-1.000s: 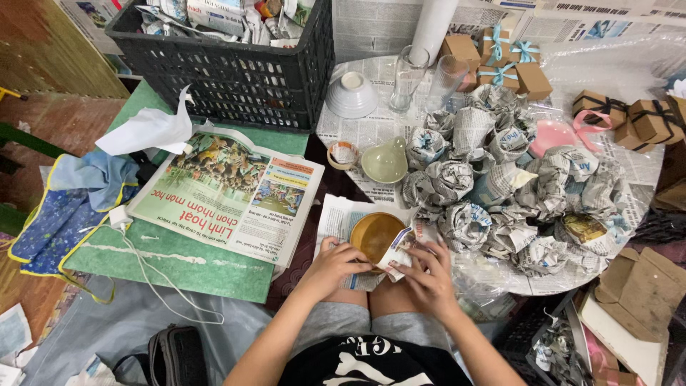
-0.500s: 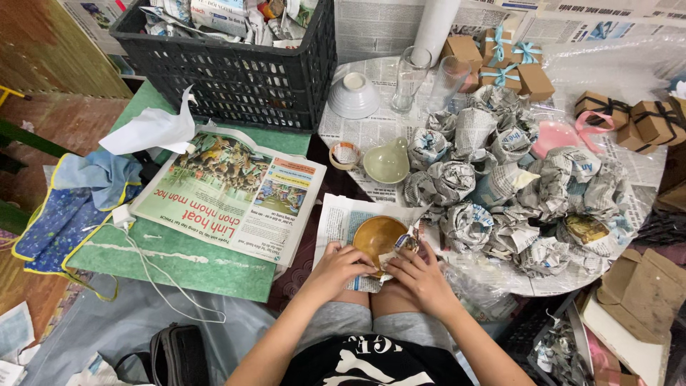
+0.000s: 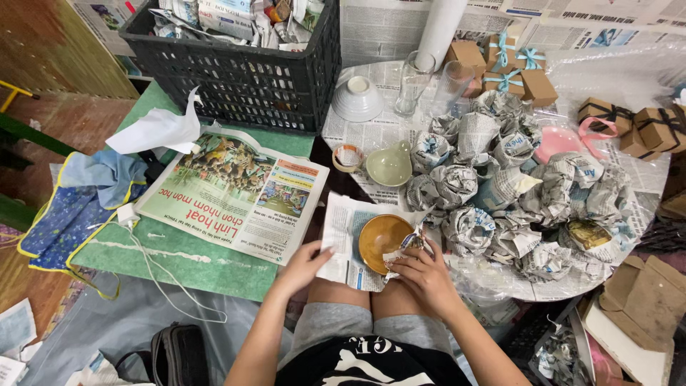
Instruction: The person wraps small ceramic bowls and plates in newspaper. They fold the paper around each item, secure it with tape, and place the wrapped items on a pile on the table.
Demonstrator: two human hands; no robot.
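Observation:
A small brown bowl (image 3: pixel 382 239) lies on a sheet of newspaper (image 3: pixel 343 232) across my knees. My right hand (image 3: pixel 421 275) folds a crumpled corner of the paper over the bowl's right rim and grips it. At the sheet's left edge, my left hand (image 3: pixel 304 264) rests with fingers apart on the paper. Just beyond the bowl lies a pile of several paper-wrapped bundles (image 3: pixel 500 186).
An open newspaper (image 3: pixel 239 193) lies on a green mat at left. A black crate (image 3: pixel 243 71) full of papers stands behind it. A pale green bowl (image 3: pixel 389 166), a tape roll (image 3: pixel 348 157), an upturned white bowl (image 3: pixel 357 99), glasses (image 3: pixel 414 82) and ribboned brown boxes (image 3: pixel 514 68) stand farther back.
My left hand has slid left from beside the bowl to the sheet's left edge. My right hand keeps pressing crumpled paper over the bowl's right rim.

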